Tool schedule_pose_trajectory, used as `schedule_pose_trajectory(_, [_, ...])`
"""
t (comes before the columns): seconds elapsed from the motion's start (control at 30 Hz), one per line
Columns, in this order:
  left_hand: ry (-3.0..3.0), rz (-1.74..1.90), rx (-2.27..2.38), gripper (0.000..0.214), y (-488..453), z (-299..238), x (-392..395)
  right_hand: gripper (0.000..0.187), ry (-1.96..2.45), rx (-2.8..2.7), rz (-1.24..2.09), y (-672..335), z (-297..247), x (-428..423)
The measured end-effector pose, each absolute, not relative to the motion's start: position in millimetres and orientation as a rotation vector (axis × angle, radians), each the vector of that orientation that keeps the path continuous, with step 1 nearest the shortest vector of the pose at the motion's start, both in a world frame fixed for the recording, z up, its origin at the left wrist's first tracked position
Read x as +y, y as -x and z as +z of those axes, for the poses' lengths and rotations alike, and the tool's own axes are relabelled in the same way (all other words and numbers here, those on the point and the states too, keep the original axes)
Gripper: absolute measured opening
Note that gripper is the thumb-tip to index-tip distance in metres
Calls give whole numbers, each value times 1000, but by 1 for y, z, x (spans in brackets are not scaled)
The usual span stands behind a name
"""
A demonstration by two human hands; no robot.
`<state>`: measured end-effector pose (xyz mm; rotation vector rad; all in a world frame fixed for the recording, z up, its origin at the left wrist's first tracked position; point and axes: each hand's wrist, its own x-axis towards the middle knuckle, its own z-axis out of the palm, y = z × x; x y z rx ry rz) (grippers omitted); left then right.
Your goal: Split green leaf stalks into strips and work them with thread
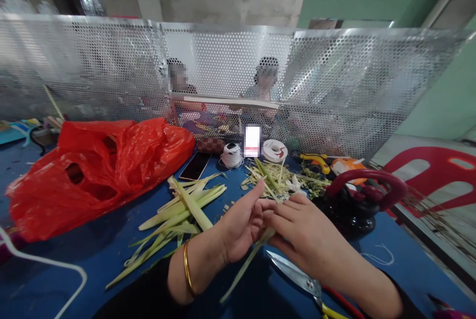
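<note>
1. Head view: a pale leaf strip (241, 274) hangs from between the hands, just left of the scissors (292, 270) on the blue counter (100, 244).
2. Above the scissors, the right hand (303, 232) has a narrow grip, holding the leaf strip.
3. Left of the scissors, the left hand (243, 222) curls its fingers against the right; I cannot tell whether its grip holds the strip too.
4. Long leaves (186, 215) lie farther left of the scissors, short of a red bag (100, 165).
5. Beyond the scissors are scraps (273, 175) and a thread roll (232, 155).
</note>
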<state>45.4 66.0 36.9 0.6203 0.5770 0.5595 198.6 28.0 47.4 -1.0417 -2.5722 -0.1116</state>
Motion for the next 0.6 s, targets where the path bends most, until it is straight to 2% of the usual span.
schedule_pose_trajectory(0.1, [-612, 586, 600, 53, -47, 34, 65, 11, 1020, -2554, -201, -191, 44, 27])
schedule_pose_trajectory(0.2, [-619, 574, 586, 53, -46, 35, 66, 16, 921, -2538, -125, -191, 44, 28])
schedule_pose_trajectory(0.4, [-668, 542, 557, 63, -41, 38, 69, 24, 957, -2360, -52, -205, 50, 35])
schedule_pose_trajectory(0.6, [-679, 530, 563, 70, -41, 38, 70, 24, 933, -2487, 43, -214, 54, 33])
